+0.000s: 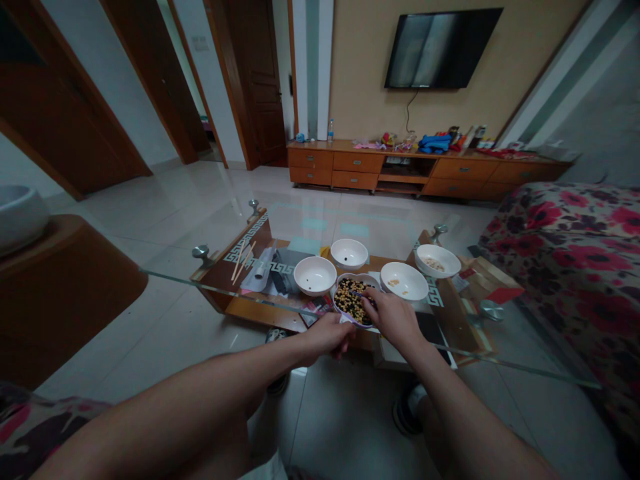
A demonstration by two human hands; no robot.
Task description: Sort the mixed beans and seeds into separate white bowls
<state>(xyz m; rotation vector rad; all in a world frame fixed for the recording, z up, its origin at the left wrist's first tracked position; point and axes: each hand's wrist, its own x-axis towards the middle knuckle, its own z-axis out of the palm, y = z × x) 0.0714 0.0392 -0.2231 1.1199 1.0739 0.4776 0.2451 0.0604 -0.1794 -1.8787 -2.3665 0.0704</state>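
A pale, seemingly heart-shaped bowl full of mixed black and yellow beans sits at the near edge of the glass table. My left hand is closed on its near rim, thumb on top. Over the beans, my right hand has its fingers pinched together; a thin dark thing shows at the fingertips, too small to name. Around stand white bowls: one on the left and one behind with a few dark bits, one on the right and one far right with pale pieces.
Chopsticks and a clear rolled sheet show at the left of the glass table. A paper bag is at the right, near the flowered sofa. A long cabinet stands at the back under a television.
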